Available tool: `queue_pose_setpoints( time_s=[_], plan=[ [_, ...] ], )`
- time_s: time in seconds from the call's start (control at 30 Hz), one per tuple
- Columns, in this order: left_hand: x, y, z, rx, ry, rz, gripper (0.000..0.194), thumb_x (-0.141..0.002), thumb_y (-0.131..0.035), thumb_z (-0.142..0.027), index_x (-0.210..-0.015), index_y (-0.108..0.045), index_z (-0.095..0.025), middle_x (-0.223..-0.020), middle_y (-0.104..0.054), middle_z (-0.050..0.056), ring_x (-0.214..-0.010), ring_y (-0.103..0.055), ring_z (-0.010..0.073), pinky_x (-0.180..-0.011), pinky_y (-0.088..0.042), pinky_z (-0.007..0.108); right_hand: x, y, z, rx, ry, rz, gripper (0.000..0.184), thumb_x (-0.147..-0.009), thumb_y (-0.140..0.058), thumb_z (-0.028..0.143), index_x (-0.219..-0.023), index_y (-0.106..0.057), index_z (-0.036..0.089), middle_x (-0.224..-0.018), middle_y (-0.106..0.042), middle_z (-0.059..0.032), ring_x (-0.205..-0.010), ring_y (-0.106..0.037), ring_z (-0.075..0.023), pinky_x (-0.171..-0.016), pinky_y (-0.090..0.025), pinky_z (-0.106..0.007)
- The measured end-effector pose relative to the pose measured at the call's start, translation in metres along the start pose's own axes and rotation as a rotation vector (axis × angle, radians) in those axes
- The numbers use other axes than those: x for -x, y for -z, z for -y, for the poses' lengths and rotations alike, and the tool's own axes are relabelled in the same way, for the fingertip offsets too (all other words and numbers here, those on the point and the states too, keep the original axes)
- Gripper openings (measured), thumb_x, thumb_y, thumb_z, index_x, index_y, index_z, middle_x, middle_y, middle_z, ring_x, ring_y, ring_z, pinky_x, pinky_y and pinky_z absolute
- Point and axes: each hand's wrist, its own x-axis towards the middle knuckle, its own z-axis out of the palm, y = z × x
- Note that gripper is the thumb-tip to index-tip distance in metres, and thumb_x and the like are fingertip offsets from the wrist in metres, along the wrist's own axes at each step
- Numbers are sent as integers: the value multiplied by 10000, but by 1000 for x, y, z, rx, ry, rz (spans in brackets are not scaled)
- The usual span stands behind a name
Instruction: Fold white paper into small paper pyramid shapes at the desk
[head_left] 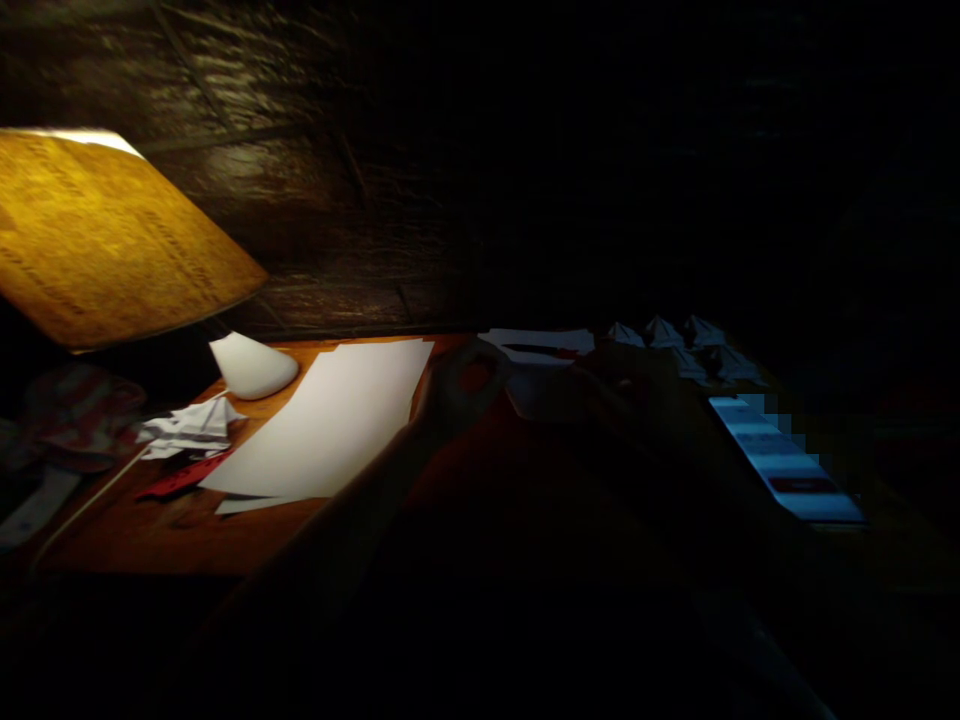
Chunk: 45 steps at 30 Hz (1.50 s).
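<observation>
The scene is very dark. My left hand (463,385) reaches in from the lower left, next to the right edge of a stack of white paper sheets (322,420) on the wooden table (150,530). Its fingers look curled, and what they hold is lost in shadow. My right hand (607,385) is only a dark shape to its right, fingers not discernible. A pale bit of paper (525,400) shows between the two hands.
A lit yellow lampshade (105,240) hangs over the left side, above its white base (251,365). Folded white paper (191,425) and a red scrap (184,478) lie left of the sheets. Several folded paper shapes (675,335) sit at the back right, near a striped flat item (787,460).
</observation>
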Motion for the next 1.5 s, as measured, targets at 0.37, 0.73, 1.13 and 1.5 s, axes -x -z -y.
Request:
queue_pose_setpoints(
  time_s=[0.37,0.73,1.13,1.5],
  plan=[
    [0,1,13,-145,-60,41,57,-870,-715,-161,-918,-710,-190,-905,-753,14,-854,-714,161,-798,-554,271,2,-6,-13,27,234,-33,186,-892,-649,331,-929,-810,246,-886,-788,-53,-802,-720,-221,-666,-515,-325],
    [1,-3,21,42,49,5,81,-878,-770,-247,-867,-723,-181,-899,-780,39,-859,-738,172,-811,-583,288,0,-4,-21,49,277,-14,180,-888,-670,273,-1002,-810,275,-949,-808,-30,-851,-749,-218,-715,-550,-325],
    [-3,-12,17,354,121,-213,378,-740,-876,-214,-924,-546,-197,-818,-708,-19,-764,-719,121,-721,-593,237,-2,-3,-6,61,161,-74,178,-925,-655,292,-872,-805,212,-793,-780,-48,-660,-683,-174,-594,-477,-284],
    [-5,-11,13,463,213,-219,432,-670,-934,-273,-877,-561,-205,-773,-684,-19,-734,-681,135,-706,-580,264,-1,-5,-3,26,58,-86,211,-940,-658,338,-883,-817,212,-813,-785,-60,-687,-687,-188,-648,-493,-303]
  ],
)
